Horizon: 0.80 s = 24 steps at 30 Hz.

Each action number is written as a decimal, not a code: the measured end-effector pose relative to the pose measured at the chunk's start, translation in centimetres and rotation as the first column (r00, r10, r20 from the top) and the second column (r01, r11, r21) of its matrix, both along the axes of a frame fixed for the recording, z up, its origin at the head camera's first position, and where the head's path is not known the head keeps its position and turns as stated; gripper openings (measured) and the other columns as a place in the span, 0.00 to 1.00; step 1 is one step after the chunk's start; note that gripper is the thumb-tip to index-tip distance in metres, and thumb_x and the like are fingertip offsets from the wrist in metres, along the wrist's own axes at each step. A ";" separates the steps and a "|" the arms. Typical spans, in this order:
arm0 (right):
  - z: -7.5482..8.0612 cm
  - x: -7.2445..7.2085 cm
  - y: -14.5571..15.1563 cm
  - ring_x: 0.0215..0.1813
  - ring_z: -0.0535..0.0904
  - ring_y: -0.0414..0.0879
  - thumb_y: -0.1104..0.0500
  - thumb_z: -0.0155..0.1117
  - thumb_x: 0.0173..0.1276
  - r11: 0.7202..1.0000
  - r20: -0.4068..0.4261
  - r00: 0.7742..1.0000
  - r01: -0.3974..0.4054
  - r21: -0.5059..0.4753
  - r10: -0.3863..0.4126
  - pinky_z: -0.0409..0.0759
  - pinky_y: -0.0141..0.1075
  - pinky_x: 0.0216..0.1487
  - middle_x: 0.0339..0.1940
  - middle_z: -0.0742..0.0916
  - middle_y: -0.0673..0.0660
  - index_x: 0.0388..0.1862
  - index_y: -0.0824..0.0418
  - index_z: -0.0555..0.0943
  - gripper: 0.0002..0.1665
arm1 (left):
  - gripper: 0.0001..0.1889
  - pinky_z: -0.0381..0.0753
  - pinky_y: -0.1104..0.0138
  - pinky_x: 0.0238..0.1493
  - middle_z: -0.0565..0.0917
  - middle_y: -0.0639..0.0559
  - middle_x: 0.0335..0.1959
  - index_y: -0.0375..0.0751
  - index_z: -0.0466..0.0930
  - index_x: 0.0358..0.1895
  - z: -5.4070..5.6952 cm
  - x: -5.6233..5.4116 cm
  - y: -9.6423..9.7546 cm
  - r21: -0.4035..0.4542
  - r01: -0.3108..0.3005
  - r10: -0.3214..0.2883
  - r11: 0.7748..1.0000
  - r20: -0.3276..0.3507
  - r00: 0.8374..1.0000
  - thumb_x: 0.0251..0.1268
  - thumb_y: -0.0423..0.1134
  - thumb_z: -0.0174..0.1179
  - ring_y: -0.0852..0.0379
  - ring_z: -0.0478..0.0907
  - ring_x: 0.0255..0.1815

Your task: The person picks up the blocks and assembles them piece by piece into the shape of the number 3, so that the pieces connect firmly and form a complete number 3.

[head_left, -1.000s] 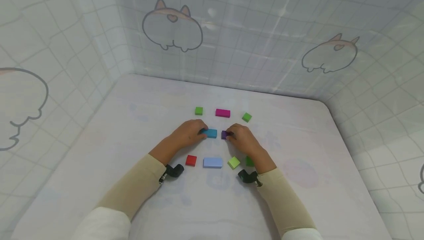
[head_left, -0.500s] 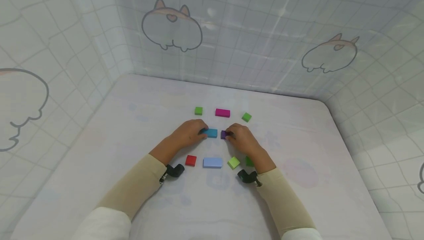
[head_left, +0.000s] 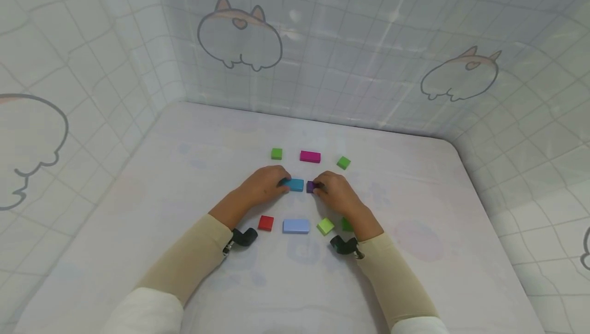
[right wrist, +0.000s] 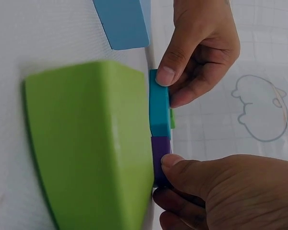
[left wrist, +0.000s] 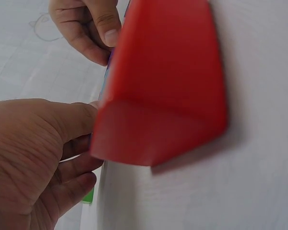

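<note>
My left hand (head_left: 264,184) pinches the left end of a turquoise oblong block (head_left: 295,185) between thumb and fingers. Facing it, my right hand (head_left: 340,191) pinches a small purple block (head_left: 311,187), partly covered by the fingertips. In the head view a narrow gap separates the two blocks, which lie in line on the white surface. Seen from the right wrist, the turquoise block (right wrist: 159,108) and purple block (right wrist: 161,155) appear end to end. A red block (left wrist: 163,72) hides most of the held blocks in the left wrist view.
Behind the hands lie a green block (head_left: 276,153), a magenta block (head_left: 310,157) and another green block (head_left: 343,163). Nearer are red (head_left: 266,223), light blue (head_left: 296,226) and lime blocks (head_left: 325,226). My right wrist partly covers a darker green block (head_left: 348,225). Grid-patterned walls surround the table.
The turquoise block has shifted slightly right with my left hand, and the purple one slightly left with my right. The gap between them has narrowed. Other blocks stay put.
</note>
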State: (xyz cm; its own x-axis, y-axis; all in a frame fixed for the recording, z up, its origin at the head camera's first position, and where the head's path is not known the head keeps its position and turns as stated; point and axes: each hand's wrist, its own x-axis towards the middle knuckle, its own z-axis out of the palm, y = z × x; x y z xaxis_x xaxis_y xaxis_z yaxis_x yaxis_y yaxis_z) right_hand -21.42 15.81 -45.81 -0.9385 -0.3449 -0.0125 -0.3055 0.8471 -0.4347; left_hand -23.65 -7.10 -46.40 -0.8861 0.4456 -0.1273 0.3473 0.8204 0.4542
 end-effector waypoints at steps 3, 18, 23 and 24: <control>0.0 0.1 0.0 0.56 0.81 0.47 0.60 0.69 0.68 1.000 0.008 1.000 0.005 -0.002 -0.005 0.80 0.42 0.61 0.51 0.86 0.55 0.54 0.61 0.85 0.16 | 0.22 0.75 0.57 0.67 0.81 0.53 0.59 0.46 0.80 0.61 -0.1 0.0 0.1 -0.004 0.006 -0.006 1.000 -0.007 1.000 0.67 0.48 0.65 0.53 0.75 0.62; -0.2 0.0 -0.1 0.55 0.81 0.46 0.60 0.69 0.68 1.000 0.004 1.000 0.012 0.007 -0.012 0.80 0.41 0.62 0.51 0.86 0.54 0.53 0.60 0.85 0.15 | 0.21 0.76 0.57 0.66 0.81 0.53 0.58 0.46 0.81 0.59 -0.2 0.0 0.1 0.027 0.008 -0.007 1.000 -0.015 1.000 0.66 0.48 0.66 0.53 0.75 0.62; -0.3 0.0 -0.1 0.54 0.82 0.46 0.60 0.69 0.68 1.000 -0.008 1.000 0.005 -0.005 -0.005 0.81 0.41 0.60 0.50 0.86 0.54 0.52 0.61 0.85 0.14 | 0.21 0.76 0.57 0.66 0.82 0.52 0.58 0.45 0.81 0.59 -0.3 0.0 0.1 0.035 0.015 -0.015 0.999 -0.014 1.000 0.66 0.47 0.66 0.53 0.75 0.61; -0.3 0.0 -0.1 0.53 0.82 0.46 0.61 0.69 0.68 1.000 -0.013 1.000 0.001 -0.008 -0.001 0.81 0.40 0.60 0.50 0.86 0.54 0.51 0.61 0.85 0.14 | 0.21 0.75 0.57 0.66 0.82 0.52 0.57 0.45 0.81 0.59 -0.3 -0.1 0.1 0.037 0.018 -0.018 0.999 -0.016 1.000 0.66 0.47 0.66 0.53 0.75 0.61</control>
State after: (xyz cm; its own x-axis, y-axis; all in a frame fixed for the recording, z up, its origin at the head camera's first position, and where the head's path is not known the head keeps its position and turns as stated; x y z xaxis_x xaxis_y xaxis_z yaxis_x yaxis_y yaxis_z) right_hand -21.37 15.73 -46.09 -0.9389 -0.3441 0.0023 -0.3104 0.8439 -0.4375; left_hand -23.71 -7.05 -46.75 -0.8797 0.4656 -0.0966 0.3692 0.7967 0.4785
